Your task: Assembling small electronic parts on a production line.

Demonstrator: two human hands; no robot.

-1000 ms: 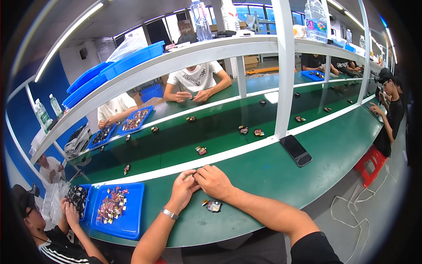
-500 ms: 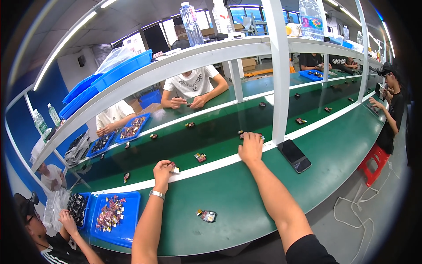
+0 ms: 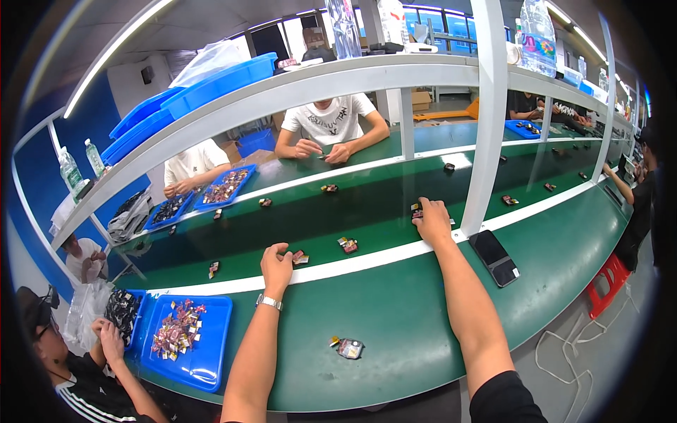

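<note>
My left hand [image 3: 277,269], with a metal-banded watch at its wrist, is over the near white edge of the green conveyor belt [image 3: 381,211]. Its fingers are partly spread, and a small electronic part [image 3: 301,257] with red and pale pieces lies just right of them. Farther right, my right hand [image 3: 434,224] reaches onto the belt. Its fingers close round another small electronic part [image 3: 417,211], which they partly cover. Between my hands a similar part [image 3: 348,244] rests on the belt. One more part, in a clear-looking casing [image 3: 350,348], lies on the green table before me.
A blue tray [image 3: 224,352] of small parts is at left, beside a co-worker's hands [image 3: 107,337]. A black phone [image 3: 494,259] lies right of my forearm, near a white post [image 3: 485,141]. An overhead shelf [image 3: 317,74] spans the belt. Other people sit across it.
The whole view has shifted, moving the scene rightward. My left fingers have come away from the part beside them. My right fingers have closed on a part on the belt.
</note>
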